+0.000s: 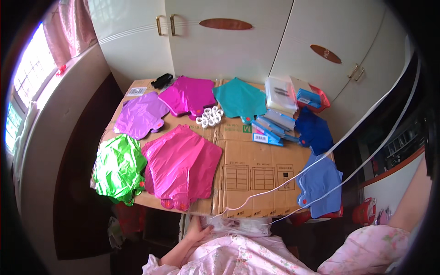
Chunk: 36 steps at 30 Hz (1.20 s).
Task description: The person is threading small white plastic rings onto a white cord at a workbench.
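Note:
At the near edge of the cardboard-covered table, my left hand (197, 231) is closed on the left part of a clear plastic bag (245, 225) in my lap; its fingertips are partly hidden. My right forearm (416, 201) rises at the far right, and the hand itself is out of the picture. Just beyond my left hand lies a stack of flat pink foil balloons (183, 160). Green foil balloons (118, 165) are beside it on the left. Farther back are lilac (141, 114), magenta (190, 94) and teal foil balloons (240, 98).
White rings (211, 117) are heaped mid-table. Blue-edged packs (275, 126), clear plastic sleeves (280, 94) and a red basket (324, 101) sit back right. Navy (314, 130) and light blue balloons (321, 185) overlap the right edge. White cords (293, 176) cross in front. Cabinets (224, 46) stand behind.

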Available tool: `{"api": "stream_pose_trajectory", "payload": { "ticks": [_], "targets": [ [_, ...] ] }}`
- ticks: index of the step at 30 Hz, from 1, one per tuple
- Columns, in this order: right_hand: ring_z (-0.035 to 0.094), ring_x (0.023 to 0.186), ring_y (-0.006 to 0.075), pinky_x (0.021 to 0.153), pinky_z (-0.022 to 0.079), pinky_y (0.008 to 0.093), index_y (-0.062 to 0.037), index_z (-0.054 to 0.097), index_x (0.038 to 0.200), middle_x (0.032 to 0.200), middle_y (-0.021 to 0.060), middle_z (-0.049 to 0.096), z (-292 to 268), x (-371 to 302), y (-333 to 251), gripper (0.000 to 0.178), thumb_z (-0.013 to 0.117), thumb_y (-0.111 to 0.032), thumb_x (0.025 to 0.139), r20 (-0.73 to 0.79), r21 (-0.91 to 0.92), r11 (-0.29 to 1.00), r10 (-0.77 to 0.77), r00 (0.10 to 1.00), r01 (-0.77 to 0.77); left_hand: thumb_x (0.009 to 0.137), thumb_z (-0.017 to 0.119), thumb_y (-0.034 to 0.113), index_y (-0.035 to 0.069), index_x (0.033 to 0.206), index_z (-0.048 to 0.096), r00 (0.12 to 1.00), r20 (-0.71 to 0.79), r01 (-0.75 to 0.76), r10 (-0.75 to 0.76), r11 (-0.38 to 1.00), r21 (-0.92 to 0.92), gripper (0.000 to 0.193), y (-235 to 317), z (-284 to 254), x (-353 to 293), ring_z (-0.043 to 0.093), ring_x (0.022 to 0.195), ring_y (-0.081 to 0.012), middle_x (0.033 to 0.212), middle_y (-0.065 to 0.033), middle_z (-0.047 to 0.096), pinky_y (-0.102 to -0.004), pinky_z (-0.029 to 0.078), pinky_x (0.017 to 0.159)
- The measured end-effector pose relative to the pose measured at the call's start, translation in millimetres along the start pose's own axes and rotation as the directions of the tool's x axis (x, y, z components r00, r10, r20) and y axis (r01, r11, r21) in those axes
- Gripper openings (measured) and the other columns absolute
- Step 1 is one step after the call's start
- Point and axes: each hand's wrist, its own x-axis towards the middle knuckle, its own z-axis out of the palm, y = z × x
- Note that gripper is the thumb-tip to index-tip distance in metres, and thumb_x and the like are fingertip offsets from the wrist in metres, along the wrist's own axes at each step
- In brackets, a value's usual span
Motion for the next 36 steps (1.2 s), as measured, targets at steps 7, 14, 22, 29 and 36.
{"api": "stream_pose_trajectory", "payload": {
  "ticks": [7,14,22,29,36],
  "targets": [
    [0.050,0.064,0.0041,0.058,0.039,0.0181,-0.0026,0.052,0.100,0.077,-0.0001,0.052,74,-40,38,0.016,0.052,-0.005,0.085,0.310,0.013,0.996,0.083,0.947,-0.092,0.076,0.057,0.056,0.009,0.127,0.046,0.520,0.809,-0.115,-0.274,0.916,0.384,0.069,147,-133,2,0.058,0.094,-0.0380,0.103,-0.0224,0.060,-0.0432,0.046,0.083],
    [0.050,0.072,0.0058,0.066,0.041,0.0196,-0.0034,0.047,0.104,0.081,-0.0003,0.050,123,-74,113,0.014,0.049,-0.008,0.091,0.571,0.149,0.950,0.143,0.809,-0.274,0.074,0.072,0.018,0.002,0.125,0.045,0.887,0.124,-0.383,0.445,0.859,-0.340,0.060,273,-191,111,0.048,0.066,-0.0093,0.083,-0.0031,0.054,-0.0230,0.041,0.057],
    [0.050,0.077,0.0064,0.071,0.041,0.0207,-0.0046,0.047,0.105,0.083,0.0001,0.051,143,-106,194,0.014,0.048,-0.012,0.092,0.459,0.381,0.831,0.210,0.864,-0.404,0.089,0.057,0.018,-0.001,0.093,0.061,0.938,0.196,-0.058,0.287,0.685,-0.726,0.020,274,-160,154,0.048,0.069,-0.0030,0.078,0.0028,0.057,-0.0183,0.039,0.061],
    [0.049,0.082,0.0065,0.070,0.042,0.0211,-0.0066,0.046,0.114,0.091,0.0019,0.052,185,-162,237,0.022,0.046,-0.014,0.094,0.271,0.599,0.733,0.192,0.943,-0.321,0.087,0.058,0.015,-0.002,0.096,0.061,0.961,0.156,-0.018,0.228,0.615,-0.789,0.018,245,-130,165,0.054,0.078,-0.0043,0.085,-0.0015,0.062,-0.0187,0.043,0.067],
    [0.042,0.057,0.0034,0.051,0.035,0.0175,-0.0057,0.052,0.108,0.067,-0.0036,0.047,195,-183,255,0.019,0.046,-0.017,0.094,0.448,0.615,0.631,0.214,0.868,-0.473,0.086,0.056,0.010,0.002,0.085,0.061,0.933,0.334,0.338,0.133,-0.011,-0.941,0.010,226,-136,142,0.056,0.063,-0.0121,0.078,-0.0077,0.062,-0.0207,0.044,0.058]
  ]
}}
